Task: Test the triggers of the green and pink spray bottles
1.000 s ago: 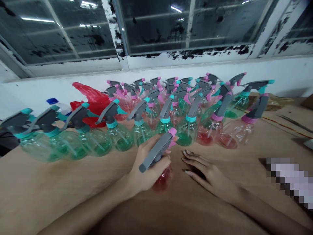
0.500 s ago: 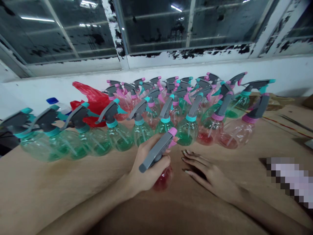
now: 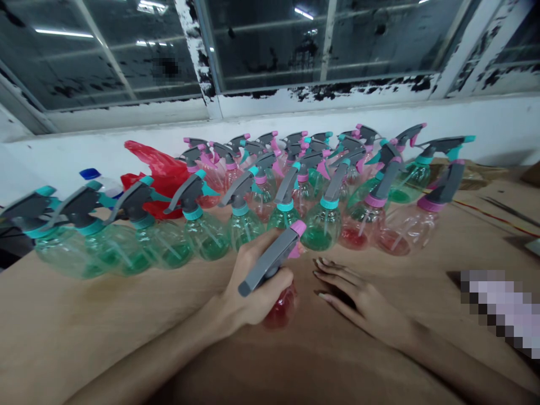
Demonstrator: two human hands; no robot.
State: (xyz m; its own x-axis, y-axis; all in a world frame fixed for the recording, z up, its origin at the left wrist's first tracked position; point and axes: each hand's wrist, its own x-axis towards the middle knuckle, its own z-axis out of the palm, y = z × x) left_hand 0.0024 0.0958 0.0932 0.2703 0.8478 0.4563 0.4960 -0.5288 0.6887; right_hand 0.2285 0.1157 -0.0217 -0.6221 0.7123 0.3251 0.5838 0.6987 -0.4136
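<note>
Many teal- and pink-collared spray bottles [image 3: 323,228] stand just beyond both hands. The left hand [image 3: 257,281] is closed around a tilted pink-collared spray bottle [image 3: 282,308] (reddish liquid inside, grey trigger head angled across the fingers). The right hand [image 3: 356,295] lies open on the tan tabletop [image 3: 84,315], fingers lightly spread, just right of that bottle. A red plastic bag [image 3: 156,174] sits farther beyond the left hand.

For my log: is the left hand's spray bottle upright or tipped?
Upright: the spray bottle has its red-tinted body below the left hand, grey sprayer head above.
</note>
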